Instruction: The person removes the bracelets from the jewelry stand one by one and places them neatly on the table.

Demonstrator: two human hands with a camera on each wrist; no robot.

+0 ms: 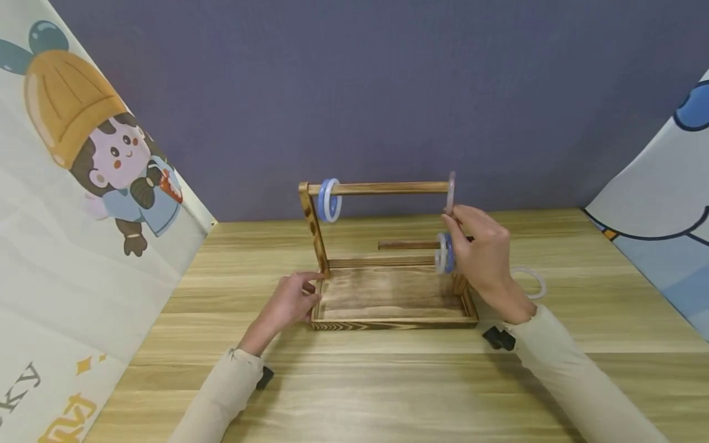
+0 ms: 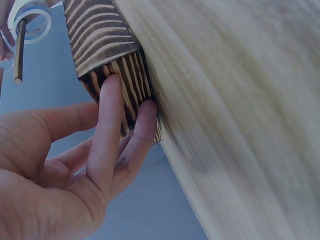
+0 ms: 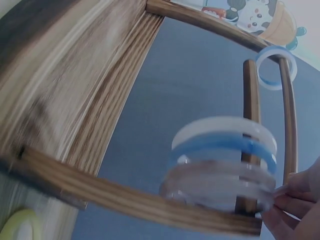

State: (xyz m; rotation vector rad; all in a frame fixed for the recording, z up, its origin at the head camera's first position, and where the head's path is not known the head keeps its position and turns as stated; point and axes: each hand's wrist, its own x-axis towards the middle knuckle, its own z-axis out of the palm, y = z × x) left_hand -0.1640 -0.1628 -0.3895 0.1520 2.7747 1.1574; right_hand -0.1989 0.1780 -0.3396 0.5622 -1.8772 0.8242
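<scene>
Right fingers (image 1: 472, 217) pinch the ring (image 1: 451, 192) above them by its lower rim, apt for something probably light, stiff and brittle.

Stacked rings (image 3: 217, 142) around a short wooden rod (image 3: 251, 95)

The white, blue and greyish rings are blurred. At the far end of a longer rod (image 3: 289, 125) hangs a white-and-blue pair (image 3: 275, 87); the right hand (image 3: 299, 204) bunches its fingertips beside the near end. A yellowish ring (image 3: 22, 214) shows lower left.
</scene>
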